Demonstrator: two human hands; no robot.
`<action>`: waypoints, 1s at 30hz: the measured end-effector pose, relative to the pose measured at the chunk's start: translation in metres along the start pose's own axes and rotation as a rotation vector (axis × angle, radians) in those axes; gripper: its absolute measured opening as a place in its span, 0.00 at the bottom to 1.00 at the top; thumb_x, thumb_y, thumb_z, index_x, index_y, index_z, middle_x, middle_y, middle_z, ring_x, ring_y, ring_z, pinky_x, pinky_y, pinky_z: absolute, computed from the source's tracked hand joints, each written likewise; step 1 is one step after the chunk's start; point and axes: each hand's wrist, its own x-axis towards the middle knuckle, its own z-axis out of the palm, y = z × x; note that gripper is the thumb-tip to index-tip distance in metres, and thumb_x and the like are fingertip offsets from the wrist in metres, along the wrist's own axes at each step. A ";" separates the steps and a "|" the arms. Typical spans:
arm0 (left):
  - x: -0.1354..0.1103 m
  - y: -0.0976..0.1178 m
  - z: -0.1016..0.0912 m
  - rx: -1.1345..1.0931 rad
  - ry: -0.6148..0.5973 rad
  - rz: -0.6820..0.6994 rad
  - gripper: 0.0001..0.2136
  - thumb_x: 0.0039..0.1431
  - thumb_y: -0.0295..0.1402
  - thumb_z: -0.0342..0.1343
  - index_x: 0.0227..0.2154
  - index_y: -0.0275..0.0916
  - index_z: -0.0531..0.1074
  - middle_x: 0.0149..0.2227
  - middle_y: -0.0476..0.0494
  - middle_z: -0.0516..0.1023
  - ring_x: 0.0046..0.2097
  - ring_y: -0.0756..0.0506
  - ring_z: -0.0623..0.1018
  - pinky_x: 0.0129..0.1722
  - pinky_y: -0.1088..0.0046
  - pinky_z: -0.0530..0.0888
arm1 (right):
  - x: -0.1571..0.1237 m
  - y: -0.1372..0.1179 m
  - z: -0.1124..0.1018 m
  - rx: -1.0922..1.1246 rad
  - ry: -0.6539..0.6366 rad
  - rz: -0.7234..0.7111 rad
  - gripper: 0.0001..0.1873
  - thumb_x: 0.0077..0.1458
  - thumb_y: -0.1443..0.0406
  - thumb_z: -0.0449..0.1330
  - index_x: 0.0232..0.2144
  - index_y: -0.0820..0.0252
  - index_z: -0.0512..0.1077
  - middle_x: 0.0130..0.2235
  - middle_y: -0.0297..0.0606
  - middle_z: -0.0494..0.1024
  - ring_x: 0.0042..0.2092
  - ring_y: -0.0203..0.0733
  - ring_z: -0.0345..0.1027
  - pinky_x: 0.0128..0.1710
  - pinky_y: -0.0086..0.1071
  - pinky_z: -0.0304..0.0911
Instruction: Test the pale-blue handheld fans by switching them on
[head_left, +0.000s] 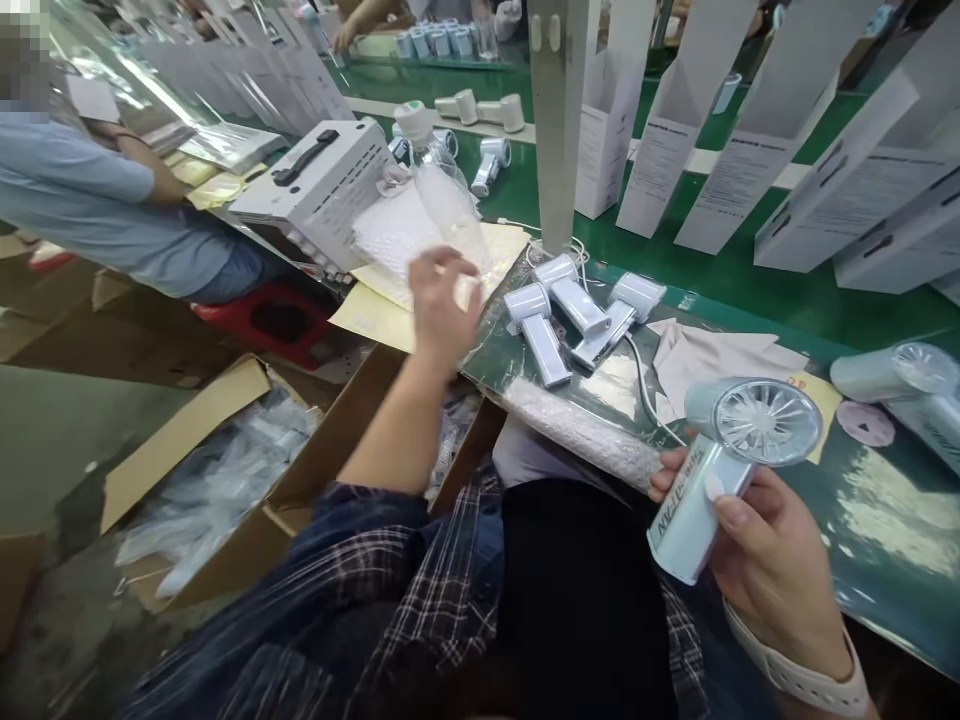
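My right hand (780,560) is closed around the handle of a pale blue handheld fan (694,510), its round grille facing up and lettering along the handle. My left hand (446,305), blurred by motion, is over the near edge of a pile of white bubble-wrap bags (394,230); its fingers are half curled, thumb apart, and nothing shows in them. Beside the pile, a clear bottle (446,190) leans with its pale cap up. Between my hands, three more handheld fans (544,350) lie on the green bench, near a white cable (641,385).
A bubble-wrap strip (577,430) runs along the bench edge, near a crumpled cloth (712,355). A metal post (553,130) rises behind. White boxes (667,170) stand at the back right. A white instrument (319,190) sits left, above an open carton (187,440). A co-worker (67,190) sits far left.
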 end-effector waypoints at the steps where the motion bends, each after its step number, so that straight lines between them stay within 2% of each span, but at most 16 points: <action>1: 0.019 -0.023 -0.012 0.073 0.030 -0.034 0.04 0.65 0.33 0.59 0.41 0.41 0.75 0.58 0.38 0.73 0.66 0.36 0.67 0.73 0.49 0.58 | -0.001 -0.002 0.002 0.002 -0.010 -0.002 0.22 0.46 0.57 0.80 0.44 0.57 0.84 0.38 0.46 0.89 0.33 0.52 0.86 0.33 0.38 0.83; 4: 0.057 -0.078 -0.036 0.152 -0.025 -0.123 0.11 0.59 0.39 0.61 0.38 0.37 0.75 0.55 0.41 0.76 0.71 0.35 0.63 0.75 0.43 0.50 | -0.003 -0.003 0.006 -0.007 -0.048 -0.014 0.18 0.48 0.58 0.79 0.41 0.57 0.84 0.38 0.45 0.89 0.32 0.50 0.85 0.32 0.35 0.83; 6: 0.064 -0.097 -0.043 0.153 -0.105 -0.135 0.12 0.57 0.43 0.60 0.31 0.38 0.73 0.51 0.40 0.78 0.72 0.31 0.63 0.73 0.37 0.51 | -0.005 -0.001 0.006 -0.004 -0.072 -0.015 0.17 0.49 0.58 0.79 0.40 0.58 0.85 0.38 0.45 0.89 0.32 0.49 0.85 0.32 0.34 0.83; 9: 0.057 -0.107 -0.042 0.118 -0.182 -0.118 0.19 0.60 0.49 0.51 0.21 0.40 0.67 0.42 0.40 0.79 0.73 0.32 0.64 0.63 0.44 0.66 | -0.007 0.001 0.004 0.009 -0.086 -0.008 0.19 0.49 0.57 0.79 0.42 0.58 0.85 0.39 0.45 0.89 0.33 0.48 0.86 0.34 0.33 0.83; 12: 0.054 -0.114 -0.039 0.167 -0.219 -0.048 0.24 0.61 0.52 0.45 0.22 0.37 0.67 0.38 0.41 0.79 0.73 0.36 0.62 0.57 0.51 0.64 | -0.010 0.001 0.001 0.008 -0.099 -0.004 0.21 0.49 0.56 0.80 0.43 0.57 0.84 0.39 0.45 0.89 0.33 0.48 0.85 0.34 0.33 0.83; 15: 0.065 -0.119 -0.040 0.268 -0.187 -0.035 0.22 0.59 0.55 0.48 0.24 0.41 0.69 0.33 0.41 0.79 0.68 0.33 0.68 0.57 0.47 0.63 | -0.012 0.000 -0.003 -0.013 -0.104 0.020 0.22 0.49 0.55 0.79 0.44 0.57 0.84 0.40 0.45 0.88 0.35 0.47 0.85 0.36 0.34 0.83; 17: 0.071 -0.111 -0.046 0.267 -0.129 -0.067 0.18 0.60 0.54 0.51 0.26 0.46 0.69 0.33 0.40 0.79 0.63 0.30 0.73 0.54 0.45 0.65 | -0.012 0.001 -0.007 -0.028 -0.075 0.045 0.23 0.47 0.55 0.80 0.44 0.56 0.84 0.40 0.45 0.88 0.35 0.46 0.85 0.36 0.33 0.82; 19: 0.070 -0.087 -0.052 0.201 -0.015 -0.091 0.15 0.63 0.52 0.51 0.31 0.47 0.70 0.33 0.42 0.79 0.56 0.31 0.77 0.48 0.48 0.65 | -0.009 0.004 -0.012 -0.029 -0.023 0.071 0.26 0.43 0.54 0.81 0.44 0.57 0.83 0.37 0.42 0.86 0.32 0.42 0.81 0.31 0.29 0.80; 21: 0.057 -0.046 -0.052 0.079 0.073 -0.059 0.12 0.67 0.48 0.50 0.36 0.47 0.70 0.32 0.46 0.79 0.46 0.38 0.79 0.44 0.54 0.65 | -0.004 0.008 -0.015 0.004 0.021 0.126 0.28 0.42 0.51 0.81 0.43 0.58 0.82 0.33 0.39 0.82 0.28 0.36 0.74 0.25 0.26 0.74; 22: 0.045 -0.022 -0.048 0.012 0.035 0.002 0.09 0.68 0.45 0.51 0.37 0.46 0.70 0.31 0.48 0.78 0.41 0.41 0.79 0.42 0.57 0.66 | -0.002 0.009 -0.016 0.034 0.042 0.170 0.28 0.43 0.50 0.80 0.42 0.59 0.82 0.32 0.36 0.78 0.27 0.35 0.71 0.23 0.26 0.71; 24: 0.015 0.031 -0.030 -0.096 -0.132 0.105 0.06 0.71 0.37 0.50 0.43 0.44 0.70 0.30 0.51 0.77 0.32 0.47 0.75 0.38 0.64 0.69 | 0.002 0.011 -0.017 0.105 0.081 0.271 0.28 0.45 0.48 0.78 0.41 0.61 0.81 0.30 0.33 0.73 0.27 0.32 0.65 0.20 0.25 0.67; 25: -0.002 0.056 -0.017 -0.117 -0.211 0.146 0.05 0.70 0.37 0.52 0.41 0.43 0.71 0.29 0.52 0.78 0.30 0.49 0.75 0.36 0.67 0.70 | 0.002 0.010 -0.018 0.131 0.104 0.308 0.28 0.45 0.47 0.78 0.41 0.61 0.81 0.30 0.32 0.71 0.27 0.32 0.64 0.19 0.25 0.65; 26: -0.019 0.080 -0.001 -0.133 -0.313 0.207 0.05 0.69 0.36 0.54 0.38 0.42 0.72 0.30 0.51 0.79 0.31 0.49 0.76 0.36 0.68 0.71 | 0.001 0.009 -0.020 0.142 0.125 0.324 0.29 0.46 0.47 0.77 0.42 0.61 0.81 0.30 0.32 0.70 0.26 0.32 0.63 0.19 0.24 0.64; 27: -0.035 0.102 0.015 -0.120 -0.492 0.311 0.07 0.70 0.35 0.53 0.37 0.40 0.72 0.33 0.48 0.81 0.34 0.48 0.78 0.38 0.68 0.72 | -0.001 0.008 -0.022 0.136 0.142 0.320 0.29 0.47 0.47 0.76 0.44 0.60 0.80 0.31 0.32 0.70 0.27 0.32 0.64 0.19 0.24 0.64; 28: -0.050 0.121 0.032 -0.099 -0.647 0.404 0.08 0.72 0.34 0.51 0.38 0.39 0.74 0.37 0.45 0.83 0.38 0.47 0.80 0.41 0.68 0.74 | -0.004 0.006 -0.025 0.115 0.152 0.292 0.29 0.48 0.47 0.75 0.46 0.58 0.79 0.33 0.33 0.72 0.27 0.33 0.66 0.20 0.25 0.65; 30: -0.075 0.148 0.061 -0.042 -0.876 0.524 0.11 0.74 0.33 0.48 0.42 0.37 0.76 0.44 0.40 0.84 0.45 0.43 0.83 0.45 0.66 0.76 | -0.014 0.005 -0.034 0.025 0.170 0.174 0.29 0.50 0.48 0.75 0.49 0.54 0.77 0.38 0.35 0.77 0.32 0.38 0.72 0.26 0.30 0.72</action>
